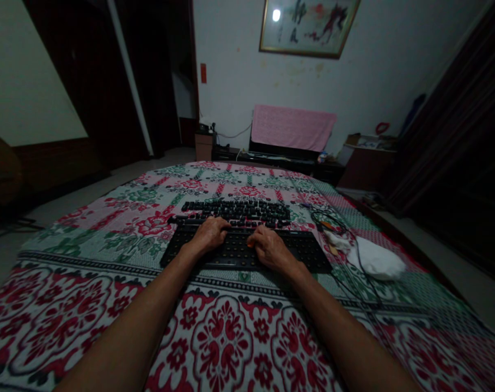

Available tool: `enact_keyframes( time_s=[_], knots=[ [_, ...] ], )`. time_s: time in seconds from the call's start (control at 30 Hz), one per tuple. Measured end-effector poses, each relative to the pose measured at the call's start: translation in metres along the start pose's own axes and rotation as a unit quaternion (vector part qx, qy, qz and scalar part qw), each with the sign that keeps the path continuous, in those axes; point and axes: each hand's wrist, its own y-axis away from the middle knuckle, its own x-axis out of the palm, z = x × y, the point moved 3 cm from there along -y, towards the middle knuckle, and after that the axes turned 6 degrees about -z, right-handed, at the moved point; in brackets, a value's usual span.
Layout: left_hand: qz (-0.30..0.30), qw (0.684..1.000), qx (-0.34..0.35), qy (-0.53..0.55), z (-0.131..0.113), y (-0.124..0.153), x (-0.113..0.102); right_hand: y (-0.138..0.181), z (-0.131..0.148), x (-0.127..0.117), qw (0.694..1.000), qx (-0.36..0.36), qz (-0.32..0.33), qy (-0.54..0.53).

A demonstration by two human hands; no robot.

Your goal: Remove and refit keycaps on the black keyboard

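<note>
A black keyboard (239, 263) with its keycaps off lies on the patterned bedcover, rows of small round key seats showing. Just behind it, loose black keycaps (239, 208) stand in rough rows. My left hand (210, 234) is over the keyboard's left half near the back edge, fingers curled and close together; what they hold, if anything, is hidden. Above the middle, my right hand (268, 248) is closed in a pinch. A small orange object (250, 245) shows at its fingertips, too small to name.
To the right lie a crumpled white cloth (380, 258), a looped dark cable (335, 215) and an orange-handled item (327, 224). The bedcover (222, 343) spreads all around. Beyond the bed, a pink towel (292, 128) covers a screen on a low stand.
</note>
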Motion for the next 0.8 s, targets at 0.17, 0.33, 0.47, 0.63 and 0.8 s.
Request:
enact_keyframes(
  time_s=[0.17, 0.33, 0.47, 0.63, 0.8],
  knots=[
    [0.008, 1.0, 0.0, -0.002, 0.002, -0.002, 0.002, 0.0, -0.027, -0.019, 0.99, 0.073, -0.113, -0.032],
    [0.006, 1.0, 0.005, -0.006, 0.003, -0.002, 0.003, 0.001, -0.032, -0.02, 0.991, 0.077, -0.102, -0.033],
    [0.005, 1.0, 0.005, -0.008, 0.002, -0.002, 0.003, 0.001, -0.014, -0.008, 0.999, 0.028, -0.031, -0.004],
    [0.004, 1.0, 0.001, -0.012, 0.002, -0.002, 0.003, 0.001, -0.015, -0.009, 0.998, 0.053, -0.035, 0.002],
    [0.007, 1.0, 0.007, -0.011, 0.002, -0.002, 0.002, 0.002, -0.037, -0.023, 0.983, 0.144, -0.111, -0.031]
  ],
)
